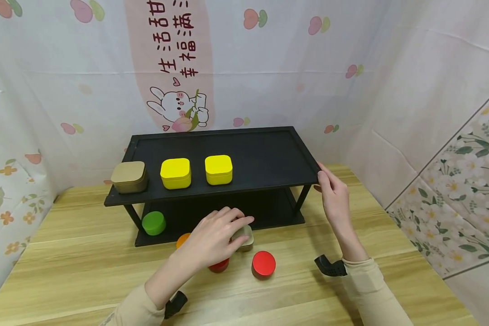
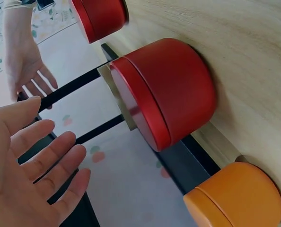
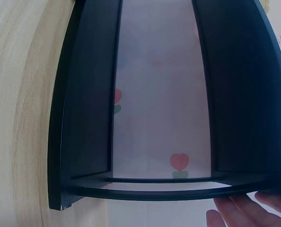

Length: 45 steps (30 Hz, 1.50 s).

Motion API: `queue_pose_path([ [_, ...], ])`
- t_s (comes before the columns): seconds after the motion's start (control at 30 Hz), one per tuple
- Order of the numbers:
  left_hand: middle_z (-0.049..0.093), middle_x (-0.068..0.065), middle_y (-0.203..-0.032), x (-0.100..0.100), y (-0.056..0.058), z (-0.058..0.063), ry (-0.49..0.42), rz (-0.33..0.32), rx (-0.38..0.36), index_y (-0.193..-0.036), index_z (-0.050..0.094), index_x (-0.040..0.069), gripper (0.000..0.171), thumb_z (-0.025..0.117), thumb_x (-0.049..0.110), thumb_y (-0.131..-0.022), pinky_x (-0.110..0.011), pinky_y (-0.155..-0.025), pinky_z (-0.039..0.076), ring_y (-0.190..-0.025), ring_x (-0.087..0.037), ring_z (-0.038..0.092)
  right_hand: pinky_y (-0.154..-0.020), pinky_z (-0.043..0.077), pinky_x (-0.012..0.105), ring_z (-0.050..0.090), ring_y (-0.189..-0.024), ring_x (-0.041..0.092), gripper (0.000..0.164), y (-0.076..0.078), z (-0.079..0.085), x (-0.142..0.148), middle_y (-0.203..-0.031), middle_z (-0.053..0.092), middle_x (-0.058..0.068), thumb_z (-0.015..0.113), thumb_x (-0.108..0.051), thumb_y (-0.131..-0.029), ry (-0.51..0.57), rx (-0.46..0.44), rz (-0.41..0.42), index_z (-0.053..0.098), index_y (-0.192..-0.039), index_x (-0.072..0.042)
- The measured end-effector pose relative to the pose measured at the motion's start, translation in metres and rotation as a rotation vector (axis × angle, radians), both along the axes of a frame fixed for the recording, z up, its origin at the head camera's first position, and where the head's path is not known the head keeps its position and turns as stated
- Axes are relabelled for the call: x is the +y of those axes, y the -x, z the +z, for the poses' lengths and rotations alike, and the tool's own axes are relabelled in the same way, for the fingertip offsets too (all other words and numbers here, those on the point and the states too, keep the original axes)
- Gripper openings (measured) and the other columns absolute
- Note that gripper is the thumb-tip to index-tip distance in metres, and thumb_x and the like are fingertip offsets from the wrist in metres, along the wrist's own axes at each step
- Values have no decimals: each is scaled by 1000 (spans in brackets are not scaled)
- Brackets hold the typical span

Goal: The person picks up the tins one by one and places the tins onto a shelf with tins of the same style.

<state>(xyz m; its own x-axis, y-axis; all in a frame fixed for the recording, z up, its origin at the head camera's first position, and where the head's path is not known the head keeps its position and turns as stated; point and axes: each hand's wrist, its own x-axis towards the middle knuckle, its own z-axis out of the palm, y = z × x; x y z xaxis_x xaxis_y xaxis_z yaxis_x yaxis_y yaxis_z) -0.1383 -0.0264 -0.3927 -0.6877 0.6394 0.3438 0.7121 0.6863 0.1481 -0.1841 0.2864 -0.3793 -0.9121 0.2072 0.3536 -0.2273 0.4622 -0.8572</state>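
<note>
My left hand [image 1: 218,233], its fingers extended and loosely spread, hovers over a beige square tin [image 1: 246,240] at the front of a black two-tier rack [image 1: 265,158]. It partly covers that tin, a red round tin [image 2: 173,90] and an orange round tin [image 2: 240,198]. In the left wrist view the palm shows nothing held. My right hand [image 1: 335,197] holds the right edge of the rack's upper tier, with fingertips [image 3: 235,208] against the end rail in the right wrist view.
On the upper tier stand another beige tin [image 1: 129,176] and two yellow square tins [image 1: 176,174] [image 1: 218,170]. A green round tin [image 1: 154,223] is at the lower tier's left end. Another red tin [image 1: 263,265] stands on the wooden table [image 1: 85,253]. A patterned curtain hangs behind.
</note>
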Motion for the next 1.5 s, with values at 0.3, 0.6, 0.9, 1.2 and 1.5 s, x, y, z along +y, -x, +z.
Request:
queue_pose_path([
  [0.3, 68, 2, -124, 2, 4, -7, 81, 11, -33, -139, 65, 25, 46, 72, 40, -95, -38, -96, 58, -110, -17, 62, -87, 50, 3, 61, -131, 30, 47, 0, 0, 0, -154, 56, 6, 41, -41, -110, 5, -2, 9, 52, -152, -21],
  [0.6, 67, -1, -129, 6, 3, -15, 115, 10, -71, -141, 62, 24, 52, 72, 46, -94, -42, -97, 57, -113, -20, 62, -87, 50, 3, 62, -131, 29, 46, -1, 0, 1, -154, 55, 5, 42, -41, -110, 6, -7, 10, 52, -152, -23],
  [0.9, 66, -3, -134, 10, 4, -20, 152, 9, -81, -143, 60, 24, 58, 75, 46, -92, -42, -97, 57, -116, -22, 63, -87, 50, 3, 61, -132, 30, 47, -2, 1, 1, -154, 55, 6, 42, -41, -110, 6, -5, 17, 51, -152, -21],
  [1.2, 67, -4, -128, 11, 8, -26, 179, 6, -100, -142, 60, 21, 59, 78, 42, -90, -39, -91, 59, -110, -23, 63, -87, 50, 3, 61, -132, 30, 48, 0, 0, 1, -154, 55, 6, 42, -41, -110, 11, -1, 21, 51, -152, -21],
  [1.5, 67, -4, -123, 13, 12, -29, 212, 5, -87, -142, 60, 18, 61, 81, 38, -89, -37, -88, 60, -107, -22, 64, -87, 49, 2, 61, -131, 30, 48, 0, 0, 1, -154, 55, 6, 42, -41, -110, -1, 3, 17, 51, -152, -21],
])
